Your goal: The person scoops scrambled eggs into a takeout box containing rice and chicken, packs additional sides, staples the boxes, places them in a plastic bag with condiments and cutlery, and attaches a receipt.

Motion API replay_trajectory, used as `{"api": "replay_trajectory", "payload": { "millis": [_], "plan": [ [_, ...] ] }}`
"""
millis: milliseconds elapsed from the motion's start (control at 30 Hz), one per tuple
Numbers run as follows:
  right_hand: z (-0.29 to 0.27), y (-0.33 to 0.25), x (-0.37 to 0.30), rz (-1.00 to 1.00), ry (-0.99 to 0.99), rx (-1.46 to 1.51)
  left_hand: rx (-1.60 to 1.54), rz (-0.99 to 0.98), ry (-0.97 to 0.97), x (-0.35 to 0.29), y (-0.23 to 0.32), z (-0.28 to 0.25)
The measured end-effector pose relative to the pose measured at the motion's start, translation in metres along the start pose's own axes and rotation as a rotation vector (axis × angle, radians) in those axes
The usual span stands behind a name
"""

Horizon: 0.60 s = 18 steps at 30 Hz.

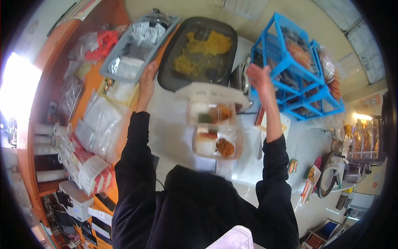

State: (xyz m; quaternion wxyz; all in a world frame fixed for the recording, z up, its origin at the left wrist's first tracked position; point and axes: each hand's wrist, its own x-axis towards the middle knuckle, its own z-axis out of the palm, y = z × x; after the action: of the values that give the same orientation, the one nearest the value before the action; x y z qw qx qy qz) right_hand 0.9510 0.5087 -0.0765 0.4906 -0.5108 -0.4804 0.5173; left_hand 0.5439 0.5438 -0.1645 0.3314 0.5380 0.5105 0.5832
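Note:
My left hand [146, 84] reaches forward beside the near end of a long grey tray [108, 71], fingers stretched out; whether it touches the tray is hard to tell. On the other side my right hand [260, 78] is raised next to a blue plastic rack [278, 50], its fingers extended and nothing in them. Between my forearms stand two cardboard meal boxes. The nearer box [199, 152] holds white rice and a brown fried piece [225, 147]. White rice, something green and an orange-brown portion fill the farther box [190, 117], whose lid [207, 92] is up.
Behind the boxes sits a dark pan [165, 71] with yellow food [215, 43]. Clear plastic bags [99, 118] lie on the orange shelf at left. Packed bags fill the blue rack. A knife [261, 145] rests on the white table [166, 133], right of the boxes.

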Motion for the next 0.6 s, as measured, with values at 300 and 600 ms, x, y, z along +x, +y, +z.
{"api": "replay_trajectory", "payload": {
  "millis": [300,600],
  "plan": [
    [0.038,0.103,0.119,0.57,-0.314,0.035,0.213,-0.182,0.018,0.068,-0.124,0.029],
    [0.053,-0.038,0.075,-0.01,0.313,0.208,-0.654,-0.516,-0.294,0.153,0.076,-0.021]
  ]
}}
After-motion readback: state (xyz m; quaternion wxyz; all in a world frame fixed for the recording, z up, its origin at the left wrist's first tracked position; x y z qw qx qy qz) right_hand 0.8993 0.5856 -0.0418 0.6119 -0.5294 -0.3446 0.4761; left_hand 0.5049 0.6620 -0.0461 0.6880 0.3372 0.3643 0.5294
